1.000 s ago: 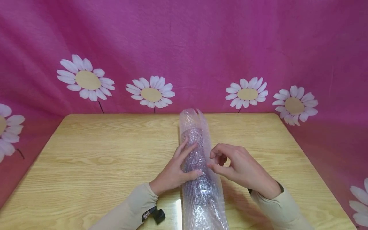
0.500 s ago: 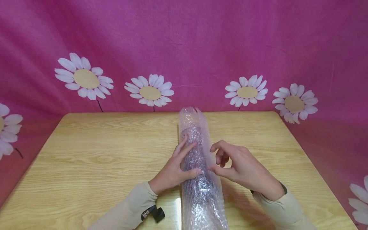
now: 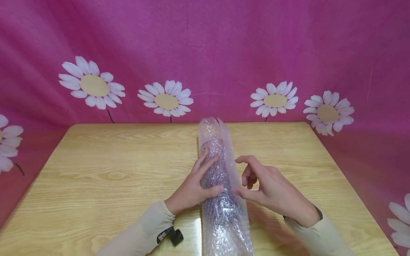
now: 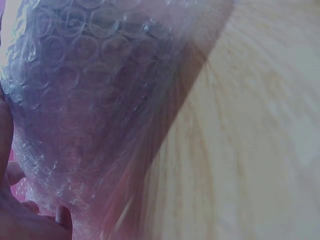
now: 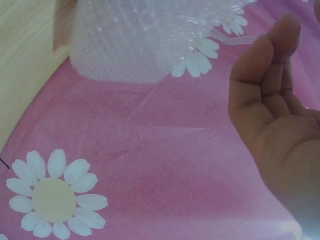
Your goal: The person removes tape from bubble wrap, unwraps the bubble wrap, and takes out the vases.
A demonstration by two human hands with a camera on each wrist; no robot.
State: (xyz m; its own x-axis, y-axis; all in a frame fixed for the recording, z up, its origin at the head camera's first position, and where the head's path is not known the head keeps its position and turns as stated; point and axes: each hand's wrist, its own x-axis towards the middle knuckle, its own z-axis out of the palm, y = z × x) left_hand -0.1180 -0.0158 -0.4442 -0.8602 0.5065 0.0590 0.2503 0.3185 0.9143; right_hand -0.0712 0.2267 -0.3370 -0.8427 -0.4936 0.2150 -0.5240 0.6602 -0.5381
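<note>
A long bundle of clear bubble wrap [image 3: 221, 217] lies lengthwise on the wooden table, with a purplish, rounded object [image 4: 85, 100] showing dimly through it. My left hand [image 3: 193, 185] rests on the bundle from the left, fingers spread along its top and thumb across its middle. At its right side is my right hand [image 3: 272, 188], thumb tip at the wrap's loose edge and index finger raised apart from the thumb, the other fingers bent. In the right wrist view a thin translucent strip [image 5: 235, 39] runs from the wrap toward the right fingertips.
The light wooden table [image 3: 112, 170] has its far edge against a pink cloth [image 3: 217, 53] printed with large white daisies, which also hangs at both sides. A black strap piece [image 3: 176, 236] sticks out by the left sleeve [image 3: 150, 220].
My right hand has shifted slightly right, with the gap between thumb and index finger wider. The left hand stays on the bundle. The whole head view has drifted a little.
</note>
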